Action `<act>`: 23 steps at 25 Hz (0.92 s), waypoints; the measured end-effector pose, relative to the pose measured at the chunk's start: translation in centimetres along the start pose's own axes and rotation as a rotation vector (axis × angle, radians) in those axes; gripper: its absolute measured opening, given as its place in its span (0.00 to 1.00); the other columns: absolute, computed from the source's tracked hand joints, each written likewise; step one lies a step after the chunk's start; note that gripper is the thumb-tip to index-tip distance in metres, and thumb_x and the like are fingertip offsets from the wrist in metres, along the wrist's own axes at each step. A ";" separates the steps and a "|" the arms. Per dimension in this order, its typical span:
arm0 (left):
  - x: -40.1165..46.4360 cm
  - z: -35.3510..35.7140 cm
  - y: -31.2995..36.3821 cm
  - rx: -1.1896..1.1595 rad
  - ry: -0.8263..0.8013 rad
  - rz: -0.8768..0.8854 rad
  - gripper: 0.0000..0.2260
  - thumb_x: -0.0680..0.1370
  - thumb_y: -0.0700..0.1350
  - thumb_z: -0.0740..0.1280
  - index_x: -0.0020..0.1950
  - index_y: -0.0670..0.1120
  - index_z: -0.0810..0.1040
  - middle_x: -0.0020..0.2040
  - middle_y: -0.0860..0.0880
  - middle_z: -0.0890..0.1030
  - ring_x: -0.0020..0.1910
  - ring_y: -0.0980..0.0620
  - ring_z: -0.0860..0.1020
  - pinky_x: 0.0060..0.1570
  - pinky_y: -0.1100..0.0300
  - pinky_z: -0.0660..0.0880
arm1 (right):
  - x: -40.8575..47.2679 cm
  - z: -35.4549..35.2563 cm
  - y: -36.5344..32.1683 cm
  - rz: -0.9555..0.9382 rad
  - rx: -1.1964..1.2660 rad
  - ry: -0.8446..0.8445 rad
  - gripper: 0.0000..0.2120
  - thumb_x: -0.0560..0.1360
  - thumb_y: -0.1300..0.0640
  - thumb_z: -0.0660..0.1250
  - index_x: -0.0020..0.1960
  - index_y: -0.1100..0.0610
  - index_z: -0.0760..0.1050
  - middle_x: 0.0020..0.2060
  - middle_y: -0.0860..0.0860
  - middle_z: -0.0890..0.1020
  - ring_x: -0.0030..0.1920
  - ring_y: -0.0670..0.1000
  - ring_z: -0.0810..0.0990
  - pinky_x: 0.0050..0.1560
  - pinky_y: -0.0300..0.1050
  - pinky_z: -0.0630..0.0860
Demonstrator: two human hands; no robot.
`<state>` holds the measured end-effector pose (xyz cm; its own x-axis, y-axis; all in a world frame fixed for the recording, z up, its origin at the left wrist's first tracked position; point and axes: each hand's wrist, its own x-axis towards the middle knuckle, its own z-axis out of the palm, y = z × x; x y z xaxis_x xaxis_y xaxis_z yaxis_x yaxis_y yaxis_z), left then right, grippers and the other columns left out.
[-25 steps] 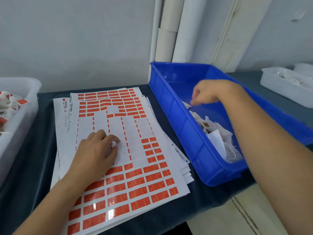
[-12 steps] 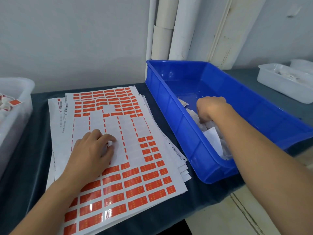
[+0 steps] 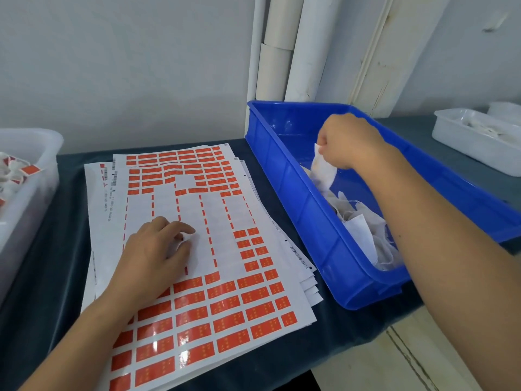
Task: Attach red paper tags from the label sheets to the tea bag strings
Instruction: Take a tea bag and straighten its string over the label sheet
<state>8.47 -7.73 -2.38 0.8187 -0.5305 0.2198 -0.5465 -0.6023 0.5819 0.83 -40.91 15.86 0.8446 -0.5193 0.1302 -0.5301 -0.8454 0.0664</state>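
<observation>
The right hand pinches the top corner of a tea bag with curled fingers, holding it lifted above the pile in the blue bin; the grip is high on the bag, likely so that it swings free of the others below. From the pinch the bag hangs down, its long axis near vertical and tilted slightly, the free end pointing at the bin floor (I cannot make out its string). Well to the left of that grip, the left hand rests on the sheets, fingers bent, fingertips on a stripped white patch, holding nothing I can see, probably steadying the stack for the next tag.
</observation>
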 end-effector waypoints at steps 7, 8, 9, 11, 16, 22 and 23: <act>0.3 -0.5 -0.1 -0.328 0.047 -0.123 0.17 0.81 0.58 0.67 0.69 0.65 0.70 0.58 0.62 0.79 0.51 0.57 0.80 0.45 0.67 0.76 | -2.6 -5.2 -6.4 -0.361 0.040 0.161 0.09 0.79 0.64 0.64 0.51 0.53 0.80 0.45 0.52 0.78 0.44 0.55 0.76 0.41 0.46 0.70; 0.2 -0.8 -0.1 -0.391 0.055 -0.115 0.19 0.80 0.63 0.65 0.71 0.66 0.69 0.60 0.63 0.78 0.54 0.58 0.80 0.48 0.66 0.76 | -3.3 -5.3 -7.7 -0.458 0.093 0.109 0.08 0.81 0.61 0.65 0.51 0.50 0.81 0.42 0.47 0.77 0.42 0.50 0.76 0.39 0.44 0.69; 0.2 -1.1 0.0 -0.459 0.061 -0.090 0.23 0.79 0.67 0.63 0.73 0.66 0.68 0.62 0.64 0.78 0.57 0.58 0.80 0.52 0.64 0.76 | -4.1 -5.1 -8.9 -0.551 0.162 0.032 0.06 0.82 0.58 0.66 0.52 0.48 0.81 0.41 0.43 0.77 0.41 0.45 0.75 0.37 0.39 0.68; -0.1 -1.5 0.2 -0.628 0.053 -0.005 0.29 0.77 0.72 0.59 0.76 0.65 0.66 0.67 0.62 0.78 0.64 0.57 0.80 0.60 0.58 0.76 | -5.3 -3.2 -11.5 -0.680 0.266 -0.126 0.05 0.83 0.54 0.67 0.52 0.47 0.81 0.41 0.39 0.77 0.41 0.41 0.76 0.37 0.34 0.67; -0.4 -1.5 0.4 -0.746 -0.060 0.009 0.22 0.80 0.68 0.62 0.64 0.56 0.82 0.58 0.52 0.85 0.57 0.48 0.84 0.58 0.46 0.81 | -5.6 3.9 -15.9 -0.760 0.430 -0.303 0.07 0.83 0.56 0.67 0.54 0.47 0.83 0.44 0.40 0.80 0.45 0.43 0.78 0.44 0.38 0.73; 0.4 -1.1 -0.5 -0.599 0.148 -0.171 0.14 0.83 0.56 0.65 0.45 0.50 0.83 0.41 0.53 0.85 0.41 0.52 0.84 0.42 0.59 0.80 | -4.5 8.9 -16.4 -0.520 0.707 -0.196 0.09 0.81 0.45 0.67 0.61 0.42 0.78 0.46 0.35 0.77 0.46 0.39 0.79 0.42 0.34 0.73; 0.6 -1.0 -0.8 -0.613 0.176 -0.205 0.14 0.84 0.55 0.65 0.45 0.49 0.83 0.41 0.52 0.84 0.41 0.51 0.84 0.42 0.58 0.82 | -4.6 9.5 -16.2 -0.498 0.688 -0.212 0.12 0.80 0.41 0.68 0.62 0.42 0.77 0.45 0.35 0.77 0.45 0.40 0.80 0.40 0.34 0.72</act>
<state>9.58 -6.98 -1.93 0.9402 -0.3049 0.1516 -0.2203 -0.2051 0.9536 6.29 -26.03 4.80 0.9983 -0.0237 0.0533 0.0098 -0.8326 -0.5537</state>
